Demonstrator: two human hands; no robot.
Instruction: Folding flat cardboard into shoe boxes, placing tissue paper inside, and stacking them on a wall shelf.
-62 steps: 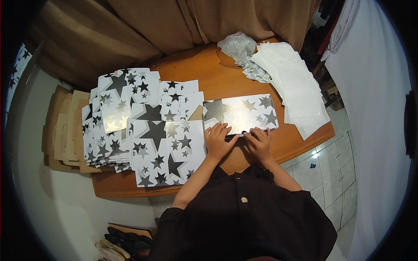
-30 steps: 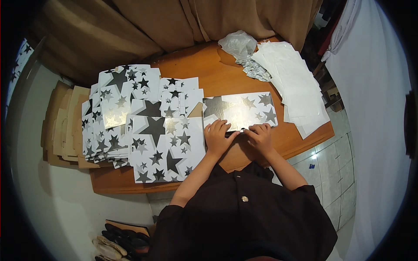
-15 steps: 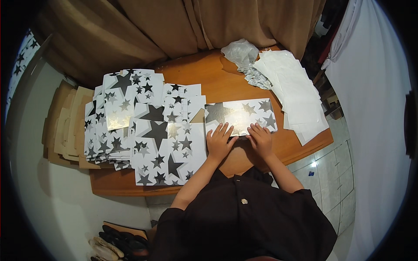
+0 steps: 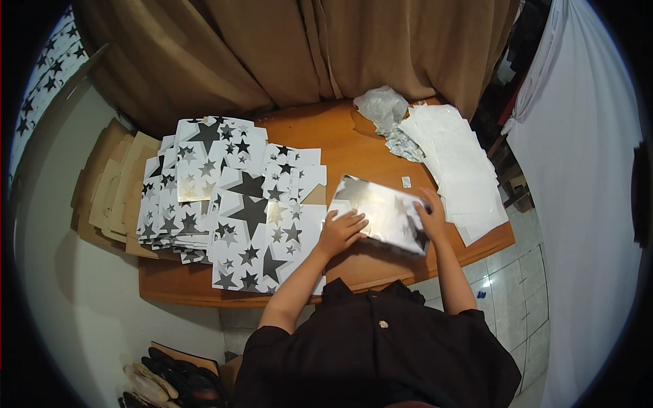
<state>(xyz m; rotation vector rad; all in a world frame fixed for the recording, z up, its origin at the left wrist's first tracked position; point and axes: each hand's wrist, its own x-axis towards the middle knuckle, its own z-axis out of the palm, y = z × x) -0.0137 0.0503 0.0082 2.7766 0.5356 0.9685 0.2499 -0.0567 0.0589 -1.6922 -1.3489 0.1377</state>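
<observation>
A flat white box (image 4: 382,204) with grey and black stars and a shiny top is held at the near middle of the table, turned at a slant. My left hand (image 4: 340,232) grips its left near edge, fingers over the top. At the right end my right hand (image 4: 432,214) has hold of it, slightly blurred; part of the fingers is hidden. Just left of the box lie star-printed card sheets (image 4: 248,224), spread over one another. A small white scrap (image 4: 406,182) rests on the table beyond the box.
Overlapping white sheets (image 4: 454,170) cover the table's right side, beside a crumpled clear plastic bag (image 4: 381,107). Brown cardboard pieces (image 4: 112,183) lean at the left wall. The wooden table (image 4: 306,122) meets a brown curtain (image 4: 265,54). Shoes (image 4: 173,374) lie on the floor at lower left.
The box has swung clockwise, its right end coming nearer to me. My right hand has shifted from its near edge to its right end. The small white scrap now shows on the table.
</observation>
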